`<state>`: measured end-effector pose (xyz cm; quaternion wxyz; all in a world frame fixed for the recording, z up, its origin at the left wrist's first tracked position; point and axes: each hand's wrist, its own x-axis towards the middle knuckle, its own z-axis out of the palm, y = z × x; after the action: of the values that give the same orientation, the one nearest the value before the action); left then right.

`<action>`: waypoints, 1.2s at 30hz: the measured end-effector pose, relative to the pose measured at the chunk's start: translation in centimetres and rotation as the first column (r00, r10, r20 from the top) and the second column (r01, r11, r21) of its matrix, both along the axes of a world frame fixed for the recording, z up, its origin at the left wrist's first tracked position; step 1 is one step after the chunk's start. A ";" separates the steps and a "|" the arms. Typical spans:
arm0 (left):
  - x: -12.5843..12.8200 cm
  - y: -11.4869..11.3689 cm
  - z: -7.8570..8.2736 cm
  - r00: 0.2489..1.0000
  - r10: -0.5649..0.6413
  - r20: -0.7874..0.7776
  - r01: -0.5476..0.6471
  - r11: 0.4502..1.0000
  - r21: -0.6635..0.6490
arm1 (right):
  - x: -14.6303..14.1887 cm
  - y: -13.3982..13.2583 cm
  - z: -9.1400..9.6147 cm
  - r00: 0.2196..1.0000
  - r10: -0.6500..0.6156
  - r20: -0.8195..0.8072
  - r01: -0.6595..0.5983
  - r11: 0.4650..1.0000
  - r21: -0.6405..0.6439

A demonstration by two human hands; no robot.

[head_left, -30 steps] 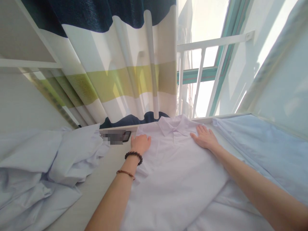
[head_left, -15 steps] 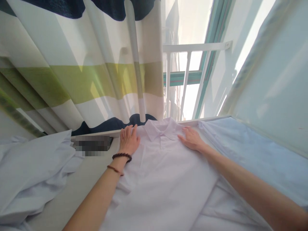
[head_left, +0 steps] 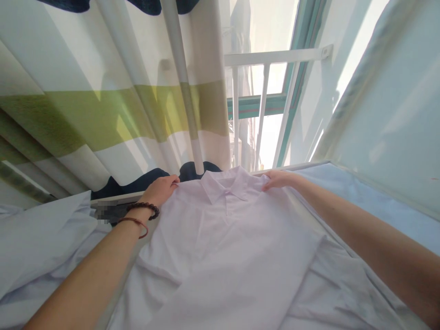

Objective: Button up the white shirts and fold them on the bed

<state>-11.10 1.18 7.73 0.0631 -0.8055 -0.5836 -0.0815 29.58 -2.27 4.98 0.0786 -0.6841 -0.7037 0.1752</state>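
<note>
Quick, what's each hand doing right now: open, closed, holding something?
Left hand: closed, gripping the white shirt at one shoulder.
Right hand: closed, gripping the same shirt at the other shoulder.

Daylight flooded in through the window (head_left: pixel 275 87) ahead of me, overexposing the glass and backlighting the striped curtain (head_left: pixel 103 114). Straight lines bowed toward the edges; a pixelated patch sat at left.
</note>
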 end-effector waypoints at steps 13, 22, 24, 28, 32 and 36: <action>2.4 1.2 0.3 0.978 0.182 0.099 -0.200 0.954 0.222 | -2.9 1.9 0.4 0.948 -0.316 0.038 0.283 0.893 0.350; 4.8 -5.4 -6.7 0.994 0.099 -0.047 -0.105 0.983 -0.149 | -6.4 -4.6 -5.0 0.975 -0.174 0.141 0.092 0.884 0.458; 4.4 -6.0 -7.5 0.992 0.113 -0.065 -0.125 0.960 -0.249 | -7.0 -5.1 -6.3 0.974 -0.171 0.146 0.121 0.946 0.302; 3.8 -5.3 -8.0 0.993 0.107 -0.050 -0.117 0.947 -0.299 | -7.4 -4.5 -7.1 0.972 -0.134 0.192 0.104 0.982 0.160; 3.7 -4.8 -7.2 0.996 0.085 -0.030 -0.090 0.943 -0.319 | -7.1 -4.6 -6.0 0.975 -0.094 0.199 0.060 0.984 0.168; 2.6 -8.0 -5.9 0.999 -0.036 0.013 0.038 0.947 -0.318 | -7.3 -8.5 -5.5 0.979 0.007 0.202 -0.046 0.981 0.190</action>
<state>-8.49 -6.86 1.85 -0.0713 -0.8156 -0.5741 0.0099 22.25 -10.78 -0.50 0.0710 -0.6778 -0.7309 0.0371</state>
